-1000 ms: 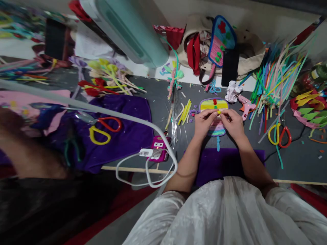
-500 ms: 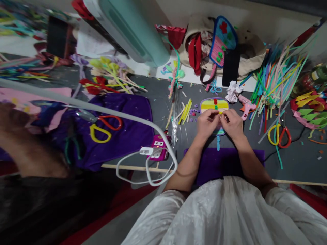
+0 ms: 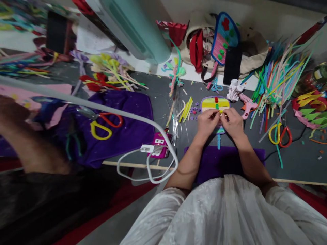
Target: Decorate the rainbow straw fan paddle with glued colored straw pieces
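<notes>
My left hand (image 3: 207, 123) and my right hand (image 3: 232, 124) meet over a small striped craft piece (image 3: 214, 103) with a purple rim, yellow bands and red and green dots. It lies flat on the grey work surface (image 3: 301, 160). Both hands' fingertips are pinched together at the middle of the piece on a tiny bit that I cannot name. A light blue stick (image 3: 218, 142) pokes out below the piece toward me. A purple cloth (image 3: 219, 161) lies under my forearms.
A pink glue gun (image 3: 246, 105) lies right of the piece, then a heap of coloured strips (image 3: 278, 80) and red-yellow scissors (image 3: 279, 134). Left lie yellow sticks (image 3: 186, 110), a magenta power strip (image 3: 158, 144) with white cable, and more scissors (image 3: 104, 124) on purple cloth. Another person's arm (image 3: 28, 143) is at far left.
My hands have crept slightly toward me on the craft piece, uncovering more of its yellow top. The pinch stays closed. The view has shifted a little.
</notes>
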Demonstrator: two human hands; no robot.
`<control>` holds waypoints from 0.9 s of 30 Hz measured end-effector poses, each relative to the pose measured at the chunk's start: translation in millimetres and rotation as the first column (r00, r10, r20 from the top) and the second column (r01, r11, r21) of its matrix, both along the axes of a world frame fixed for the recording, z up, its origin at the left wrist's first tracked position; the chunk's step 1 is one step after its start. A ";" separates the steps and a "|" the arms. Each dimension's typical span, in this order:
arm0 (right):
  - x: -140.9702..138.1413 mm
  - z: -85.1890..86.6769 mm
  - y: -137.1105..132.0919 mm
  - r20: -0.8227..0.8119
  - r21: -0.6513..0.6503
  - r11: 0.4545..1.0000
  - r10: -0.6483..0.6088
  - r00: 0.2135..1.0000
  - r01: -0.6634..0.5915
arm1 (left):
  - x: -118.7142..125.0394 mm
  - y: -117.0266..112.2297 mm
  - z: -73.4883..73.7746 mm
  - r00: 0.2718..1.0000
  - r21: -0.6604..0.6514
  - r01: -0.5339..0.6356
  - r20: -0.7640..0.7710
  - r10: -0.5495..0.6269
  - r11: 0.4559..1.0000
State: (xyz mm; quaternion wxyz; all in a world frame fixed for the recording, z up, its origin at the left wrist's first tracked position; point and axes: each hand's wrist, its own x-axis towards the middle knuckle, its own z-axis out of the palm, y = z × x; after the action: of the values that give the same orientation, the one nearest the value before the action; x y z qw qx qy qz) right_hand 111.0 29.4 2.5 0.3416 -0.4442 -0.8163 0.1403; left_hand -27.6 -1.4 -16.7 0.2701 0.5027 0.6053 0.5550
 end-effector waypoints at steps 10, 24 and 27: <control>-0.1 -3.5 1.9 -0.053 -0.064 0.997 -0.040 0.998 0.036 | 0.9 -0.5 3.2 0.990 0.061 -0.002 -0.139 0.010 0.998; 1.3 13.9 0.1 -0.173 -0.103 0.994 0.007 0.985 -0.026 | -0.6 -1.0 9.8 0.998 0.001 0.004 0.058 -0.004 1.000; 1.1 15.2 -2.0 -0.161 -0.074 0.997 0.005 0.987 -0.017 | -0.8 -1.6 10.2 0.999 -0.006 -0.039 0.033 0.040 0.999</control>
State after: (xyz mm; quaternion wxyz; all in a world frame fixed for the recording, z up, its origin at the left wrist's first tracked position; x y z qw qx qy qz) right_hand 112.1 27.4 17.7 0.3885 -0.4394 -0.7827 0.2084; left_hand -28.4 -2.9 -6.6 0.2705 0.4806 0.6121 0.5667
